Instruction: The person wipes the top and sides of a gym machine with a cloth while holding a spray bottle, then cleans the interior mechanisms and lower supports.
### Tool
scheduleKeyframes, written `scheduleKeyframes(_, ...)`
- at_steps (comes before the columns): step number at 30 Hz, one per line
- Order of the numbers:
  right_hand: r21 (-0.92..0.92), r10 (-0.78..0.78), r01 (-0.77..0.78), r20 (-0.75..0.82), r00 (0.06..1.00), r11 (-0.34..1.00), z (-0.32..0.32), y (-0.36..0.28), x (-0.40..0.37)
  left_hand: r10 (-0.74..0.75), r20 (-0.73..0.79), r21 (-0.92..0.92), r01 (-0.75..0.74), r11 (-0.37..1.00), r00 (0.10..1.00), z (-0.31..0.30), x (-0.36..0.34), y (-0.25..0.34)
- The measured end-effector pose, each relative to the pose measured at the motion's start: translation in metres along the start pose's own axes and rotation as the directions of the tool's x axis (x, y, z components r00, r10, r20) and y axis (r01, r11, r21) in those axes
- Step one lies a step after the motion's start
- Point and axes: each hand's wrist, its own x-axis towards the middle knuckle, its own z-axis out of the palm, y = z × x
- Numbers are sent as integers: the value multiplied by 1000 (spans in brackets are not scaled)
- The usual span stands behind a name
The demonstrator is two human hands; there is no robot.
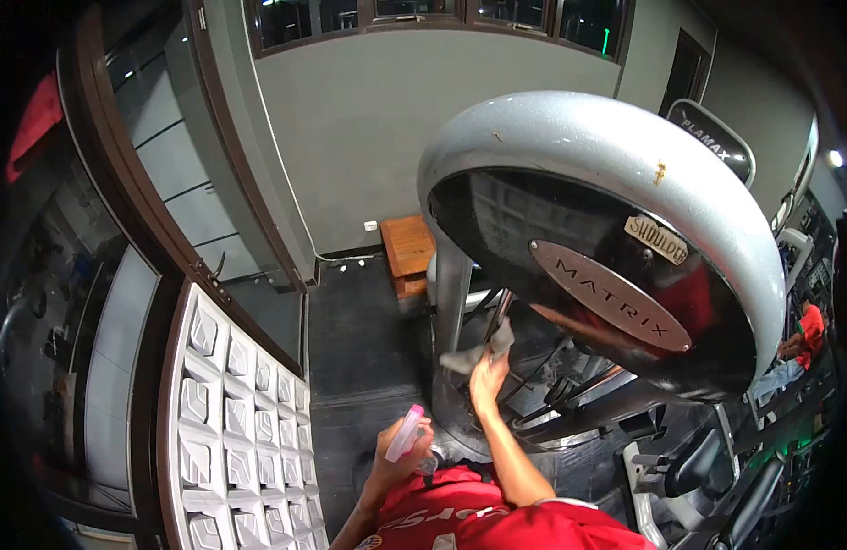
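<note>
My left hand is closed round a clear spray bottle with a pink top, held low in front of my red shirt. Further forward and to the right, my right hand grips a grey cloth, part of which hangs out to the left. The cloth is against or close to an upright metal part of the gym machine; contact is hard to tell. The machine's large silver-rimmed black cover bears a MATRIX plate and a SHOULDER label.
A small wooden step box stands by the grey wall. White patterned panels and a glass door line the left side. More gym machines with black pads stand at the right, and a person in red shows at the right edge.
</note>
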Motion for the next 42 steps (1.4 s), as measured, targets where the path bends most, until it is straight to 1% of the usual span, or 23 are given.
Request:
scheduleKeyframes(2,-26,-18,18,24,1000,999,-11,23,-13,-12,-12,-29,12,1000,1000,1,2,9)
scheduleKeyframes(3,-64,119,-118,23,993,991,-16,29,-16,-33,-21,-49,32,998,999,1,3,11)
scheduleKeyframes(4,-69,115,-112,27,993,991,-20,28,-14,-31,-26,-55,30,998,999,2,4,9)
scheduleKeyframes(7,248,227,-253,127,966,935,-33,18,0,36,-14,-69,-37,997,999,-1,8,4)
scheduleKeyframes(8,293,103,-97,-4,995,951,-30,11,5,43,22,-6,-43,999,999,-3,8,3)
scheduleKeyframes(10,271,41,-45,20,999,961,-34,-76,2,45,59,59,-49,997,997,-4,8,3)
scheduleKeyframes(11,319,-53,30,63,997,947,-33,-81,4,33,48,43,-35,998,998,-4,8,4)
scheduleKeyframes(12,229,-153,122,122,981,966,-32,-66,8,20,38,28,-22,999,999,-3,7,5)
scheduleKeyframes(14,43,-408,407,142,902,913,-19,-72,11,19,25,0,-19,1000,999,-2,4,8)
scheduleKeyframes(16,-164,-675,694,162,720,701,-12,-60,14,27,16,-32,-26,999,1000,4,5,16)
scheduleKeyframes(18,-214,-601,661,286,747,719,-13,-34,-4,4,-65,-191,-16,981,998,10,4,35)
scheduleKeyframes(19,-34,-397,432,334,855,901,-16,-26,-21,9,-69,-190,-22,982,998,10,4,40)
scheduleKeyframes(20,127,-183,142,421,888,982,-18,-19,-35,56,-49,-153,-63,986,997,10,7,45)
scheduleKeyframes(21,41,-90,81,399,912,996,-19,-5,-43,97,-28,-117,-99,988,995,10,7,50)
scheduleKeyframes(24,112,135,-212,473,870,971,-32,33,-48,118,-40,-85,-121,989,992,10,12,68)
scheduleKeyframes(26,267,270,-401,418,868,876,-43,-2,-46,126,-48,-71,-129,989,991,9,15,77)
scheduleKeyframes(29,139,178,-253,405,897,957,-68,-24,-36,136,-63,-88,-141,986,989,11,24,92)
scheduleKeyframes(30,198,160,-272,445,881,942,-75,-33,-33,132,-75,-116,-140,983,988,12,27,98)
scheduleKeyframes(32,455,248,-481,481,841,750,-87,-69,-36,134,-71,-135,-143,980,988,18,32,110)
scheduleKeyframes(34,567,283,-544,485,828,619,-102,-86,-38,205,-74,-202,-216,955,976,28,37,123)
scheduleKeyframes(38,534,140,-256,249,958,805,-125,-92,-50,348,70,40,-351,935,935,41,53,142)
scheduleKeyframes(40,557,92,-189,198,976,809,-129,-118,-58,394,71,35,-397,917,917,49,59,144)
scheduleKeyframes(42,550,55,-140,168,984,823,-136,-117,-61,343,17,-75,-340,937,939,54,61,144)
